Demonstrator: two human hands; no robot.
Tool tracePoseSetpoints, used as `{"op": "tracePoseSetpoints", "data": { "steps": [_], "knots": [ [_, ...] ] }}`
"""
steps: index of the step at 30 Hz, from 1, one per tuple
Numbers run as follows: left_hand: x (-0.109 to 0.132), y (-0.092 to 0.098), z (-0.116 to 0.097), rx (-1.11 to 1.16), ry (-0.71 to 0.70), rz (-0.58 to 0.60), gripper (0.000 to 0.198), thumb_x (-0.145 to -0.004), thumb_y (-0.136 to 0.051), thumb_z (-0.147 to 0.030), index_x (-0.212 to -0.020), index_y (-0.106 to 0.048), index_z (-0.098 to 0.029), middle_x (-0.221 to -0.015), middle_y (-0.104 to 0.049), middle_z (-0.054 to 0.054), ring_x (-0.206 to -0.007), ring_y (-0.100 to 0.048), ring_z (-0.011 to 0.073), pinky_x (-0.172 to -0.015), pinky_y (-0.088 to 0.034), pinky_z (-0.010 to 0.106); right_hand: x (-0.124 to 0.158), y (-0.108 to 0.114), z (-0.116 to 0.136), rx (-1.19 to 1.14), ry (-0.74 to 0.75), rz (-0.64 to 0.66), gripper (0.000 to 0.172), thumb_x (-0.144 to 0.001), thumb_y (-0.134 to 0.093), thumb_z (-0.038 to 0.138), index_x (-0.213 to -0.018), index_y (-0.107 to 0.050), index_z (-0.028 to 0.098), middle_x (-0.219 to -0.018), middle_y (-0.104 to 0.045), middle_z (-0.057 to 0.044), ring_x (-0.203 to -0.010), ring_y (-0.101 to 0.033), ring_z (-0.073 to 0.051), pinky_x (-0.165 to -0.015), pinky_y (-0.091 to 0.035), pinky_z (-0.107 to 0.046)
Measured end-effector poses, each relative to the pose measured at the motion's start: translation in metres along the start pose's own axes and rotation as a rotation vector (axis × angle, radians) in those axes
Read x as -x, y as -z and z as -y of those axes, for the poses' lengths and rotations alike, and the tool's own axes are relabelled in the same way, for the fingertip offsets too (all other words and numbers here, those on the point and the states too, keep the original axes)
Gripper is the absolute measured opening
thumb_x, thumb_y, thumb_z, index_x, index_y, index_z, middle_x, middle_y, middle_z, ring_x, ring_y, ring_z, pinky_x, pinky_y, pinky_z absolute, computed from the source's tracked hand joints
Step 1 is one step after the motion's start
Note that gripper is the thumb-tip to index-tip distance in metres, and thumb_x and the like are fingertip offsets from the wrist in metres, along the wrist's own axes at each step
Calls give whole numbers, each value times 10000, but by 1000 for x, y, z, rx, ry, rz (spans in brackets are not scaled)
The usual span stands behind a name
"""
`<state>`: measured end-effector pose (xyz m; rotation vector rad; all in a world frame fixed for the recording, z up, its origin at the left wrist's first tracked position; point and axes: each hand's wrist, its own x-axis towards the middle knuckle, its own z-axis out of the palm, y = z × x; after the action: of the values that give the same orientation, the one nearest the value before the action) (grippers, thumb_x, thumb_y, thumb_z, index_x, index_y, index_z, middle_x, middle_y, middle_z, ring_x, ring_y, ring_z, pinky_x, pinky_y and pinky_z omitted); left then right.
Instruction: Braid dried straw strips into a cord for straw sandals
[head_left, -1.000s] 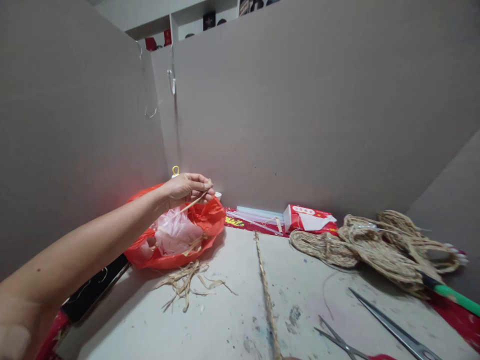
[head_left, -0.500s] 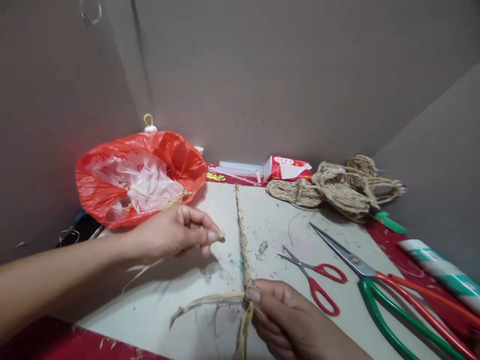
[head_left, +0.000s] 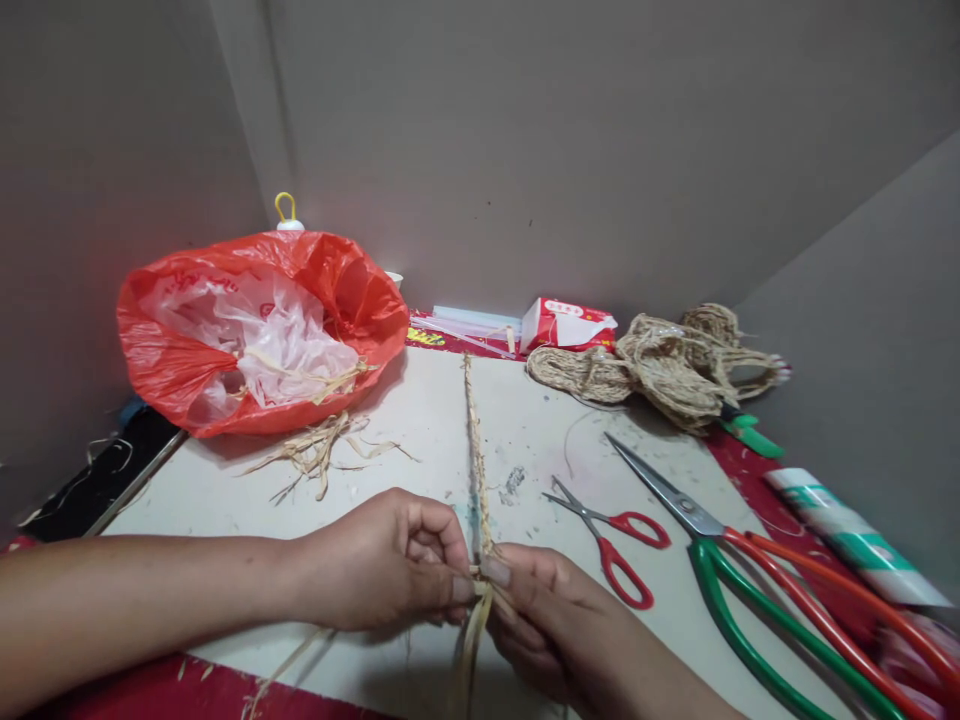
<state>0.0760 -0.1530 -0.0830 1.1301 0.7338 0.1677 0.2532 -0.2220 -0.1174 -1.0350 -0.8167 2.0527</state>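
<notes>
A thin braided straw cord [head_left: 477,455] runs away from me along the middle of the white board [head_left: 420,400]. My right hand [head_left: 551,620] pinches its near end between thumb and forefinger. Close against it, my left hand [head_left: 397,565] has thumb and forefinger closed on a pale straw strand at the same end; the fingertips nearly meet. Loose flat strands [head_left: 471,640] hang from the braid toward me, blurred at the bottom. Another thin strand [head_left: 289,660] trails below my left forearm. A small heap of straw strips [head_left: 319,450] lies beyond my left hand.
At the back left sits a red plastic bag [head_left: 262,400] with a white bag inside. On the right lie small red-handled scissors [head_left: 611,535], big shears [head_left: 694,515] and a white-green tube [head_left: 855,535]. Coiled straw cords [head_left: 667,375] and a red tissue pack [head_left: 568,325] stand behind.
My left hand has come toward me and right, from holding a small pale piece in the air to the braid's end beside my right hand. The straw heap is now uncovered. The view has shifted slightly.
</notes>
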Motion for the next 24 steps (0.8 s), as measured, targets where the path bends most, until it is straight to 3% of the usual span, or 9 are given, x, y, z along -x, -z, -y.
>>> {"op": "tracePoseSetpoints", "data": {
  "steps": [8, 13, 18, 24],
  "knots": [
    [-3, -4, 1, -24, -68, -51, 305, -740, -661, -389, -735, -456, -163, -566, -527, -47, -512, -436, 53, -478, -294, 169, 1, 2, -2, 47, 16, 9, 406, -887, -485, 504, -655, -458, 172, -449, -314, 95, -366, -222, -37, -360, -163, -183],
    [-5, -2, 4, -4, -78, -8, 207, -776, -611, -310, -867, -484, -175, -485, -393, -112, -404, -266, 40, -393, -187, 177, 2, 2, -1, 155, 13, -28, 446, -903, -444, 520, -613, -404, 183, -455, -326, 82, -389, -246, -44, -387, -158, -197],
    [-5, 0, 1, -84, -59, 15, 129, -774, -552, -234, -691, -491, -157, -484, -381, -93, -414, -264, 33, -388, -177, 172, 3, 0, -3, 175, -1, -50, 411, -900, -461, 511, -658, -423, 181, -480, -313, 85, -409, -230, -48, -399, -145, -203],
    [-3, 2, -7, -270, -46, -19, 123, -744, -494, -183, -623, -489, -163, -481, -394, -83, -407, -289, 36, -381, -205, 164, 2, -5, -1, 234, 6, -62, 382, -863, -510, 536, -739, -467, 178, -536, -264, 87, -455, -174, -58, -422, -126, -221]
  ]
}}
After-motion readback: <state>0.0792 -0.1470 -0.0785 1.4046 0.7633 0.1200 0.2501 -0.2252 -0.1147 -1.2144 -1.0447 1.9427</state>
